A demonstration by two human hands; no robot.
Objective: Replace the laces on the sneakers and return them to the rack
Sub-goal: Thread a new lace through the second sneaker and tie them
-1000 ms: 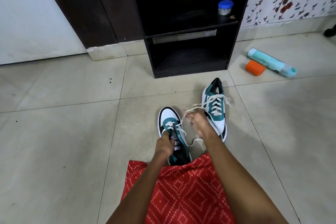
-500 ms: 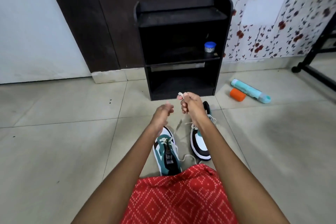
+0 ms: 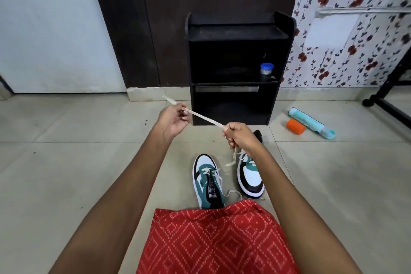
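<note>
Two teal, white and black sneakers lie on the tiled floor in front of my knees. The near sneaker [image 3: 208, 181] points away from me, laced only at the lower eyelets, with a loose lace end trailing right. The far sneaker [image 3: 250, 174] points toward me, partly hidden by my right forearm. A white lace [image 3: 203, 117] is stretched taut in the air between my hands. My left hand [image 3: 174, 121] pinches one part of it, and its free end sticks out to the left. My right hand [image 3: 239, 135] grips the other part, and the lace hangs down below that fist toward the far sneaker.
A black shoe rack [image 3: 235, 69] stands against the dark door ahead, with a small blue-lidded jar [image 3: 266, 68] on its middle shelf. A teal bottle [image 3: 311, 122] and an orange cap [image 3: 295, 126] lie on the floor to the right. A black stand foot [image 3: 378, 104] is at far right.
Both hands have risen from the near sneaker and drawn apart, the left going left, and the lace now stretches taut between them. The view has tilted up to show the whole rack.
</note>
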